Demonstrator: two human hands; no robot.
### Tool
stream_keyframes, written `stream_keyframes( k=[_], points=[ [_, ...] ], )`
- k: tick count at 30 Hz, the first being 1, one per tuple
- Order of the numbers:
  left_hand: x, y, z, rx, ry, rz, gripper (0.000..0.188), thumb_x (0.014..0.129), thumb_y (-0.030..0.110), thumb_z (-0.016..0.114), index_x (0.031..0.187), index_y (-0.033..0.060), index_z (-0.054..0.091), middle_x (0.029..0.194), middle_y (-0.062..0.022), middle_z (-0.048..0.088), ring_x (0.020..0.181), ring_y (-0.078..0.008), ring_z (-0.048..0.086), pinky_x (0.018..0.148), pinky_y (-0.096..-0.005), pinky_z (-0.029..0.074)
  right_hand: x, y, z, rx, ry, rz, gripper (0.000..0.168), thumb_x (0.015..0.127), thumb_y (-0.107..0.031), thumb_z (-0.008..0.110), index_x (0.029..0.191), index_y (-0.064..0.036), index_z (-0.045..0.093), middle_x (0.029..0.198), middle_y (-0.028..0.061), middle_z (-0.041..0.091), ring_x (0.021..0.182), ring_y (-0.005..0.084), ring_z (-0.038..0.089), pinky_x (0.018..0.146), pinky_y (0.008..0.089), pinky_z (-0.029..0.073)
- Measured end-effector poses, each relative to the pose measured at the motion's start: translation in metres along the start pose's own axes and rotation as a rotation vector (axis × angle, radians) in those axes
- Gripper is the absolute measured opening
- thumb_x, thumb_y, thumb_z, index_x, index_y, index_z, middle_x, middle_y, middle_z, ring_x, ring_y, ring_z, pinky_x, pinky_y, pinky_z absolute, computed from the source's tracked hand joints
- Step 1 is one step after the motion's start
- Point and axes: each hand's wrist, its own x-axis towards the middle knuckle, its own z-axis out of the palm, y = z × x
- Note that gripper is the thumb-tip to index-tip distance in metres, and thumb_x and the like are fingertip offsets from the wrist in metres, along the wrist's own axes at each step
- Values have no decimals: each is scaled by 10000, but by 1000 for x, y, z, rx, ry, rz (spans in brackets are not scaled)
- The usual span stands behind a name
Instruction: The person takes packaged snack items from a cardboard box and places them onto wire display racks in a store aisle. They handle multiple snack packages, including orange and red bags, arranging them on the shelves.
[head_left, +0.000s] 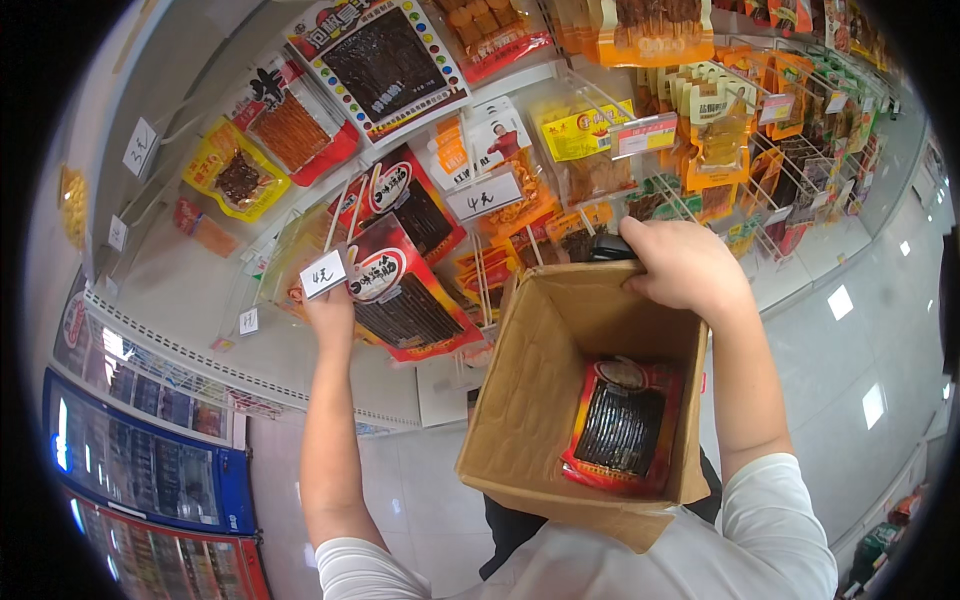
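My right hand (679, 266) grips the far rim of an open cardboard box (525, 420), thumb inside the wall. A small black object (611, 247) shows at its fingertips; what it is I cannot tell. Inside the box lies a red-edged snack packet (621, 427) with dark strips under clear film. My left hand (330, 311) is raised to the rack, behind a handwritten price tag (323, 275) at a hook's end. Its fingers are mostly hidden. Right beside it hangs a matching red packet of dark strips (409, 300).
More snack packets hang from wire hooks, among them a yellow packet (236, 171), a large dark-windowed packet (382, 67) and orange bags (720, 135). Hook ends with tags (484, 196) stick out towards me. A blue-framed display fridge (142, 450) stands at lower left. Tiled floor (832, 360) extends right.
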Motion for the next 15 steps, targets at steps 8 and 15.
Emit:
stream_keyframes(
  k=[8, 15],
  points=[
    [8, 13, -7, 310, -56, 41, 257, 1076, 94, 667, 1304, -21, 640, 1247, -125, 703, 1166, -210, 674, 1022, -355, 531, 5, -3, 2, -6, 10, -7, 452, 836, -218, 879, 1095, -49, 550, 987, 192, 748, 1017, 453, 709, 853, 558, 563],
    [16, 26, 2, 469, -131, 69, 218, 1094, 131, 634, 1252, -18, 639, 1143, -106, 671, 1061, -244, 658, 954, -364, 533, 9, -3, 3, 0, 22, -4, 460, 829, -208, 888, 1095, -47, 549, 977, 197, 748, 1015, 456, 709, 847, 565, 560]
  ],
)
